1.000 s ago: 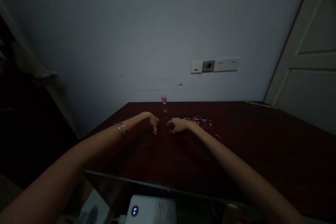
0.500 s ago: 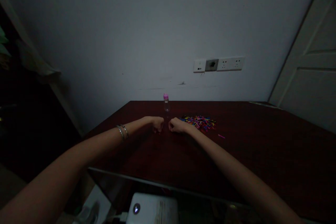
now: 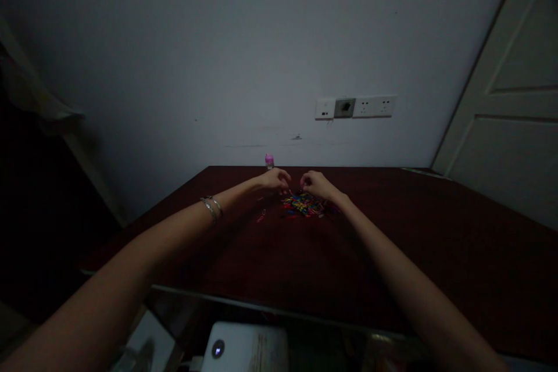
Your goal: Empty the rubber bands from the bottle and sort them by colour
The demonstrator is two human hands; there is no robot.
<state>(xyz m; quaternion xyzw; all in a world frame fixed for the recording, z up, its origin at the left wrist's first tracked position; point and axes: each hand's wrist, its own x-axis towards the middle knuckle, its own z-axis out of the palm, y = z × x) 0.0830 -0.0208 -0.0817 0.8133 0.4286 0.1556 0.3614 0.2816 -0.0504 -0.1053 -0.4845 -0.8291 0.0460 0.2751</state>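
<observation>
Small multicoloured pieces lie in a pile (image 3: 303, 204) on the dark red table (image 3: 279, 261). My left hand (image 3: 277, 179), with bracelets at its wrist, is over the pile's left back edge, fingers curled together. What it pinches is too small to name. Just to the right, my right hand (image 3: 315, 183) is at the pile's back edge, its fingertips also closed on something too tiny to make out. A gap separates the hands. Behind my left hand stands a clear bottle with a pink cap (image 3: 269, 159), its lower part hidden. A few pinkish pieces (image 3: 261, 215) lie left of the pile.
Wall sockets (image 3: 355, 107) are on the wall behind the table. Below the table's front edge is an open space with a white device (image 3: 244, 347) bearing a small lit display. A pale door (image 3: 514, 104) stands at the right.
Both hands have moved right and back from beside the pile to above it, and now stand farther apart. Pinkish pieces now show where my left hand was. The view has shifted slightly.
</observation>
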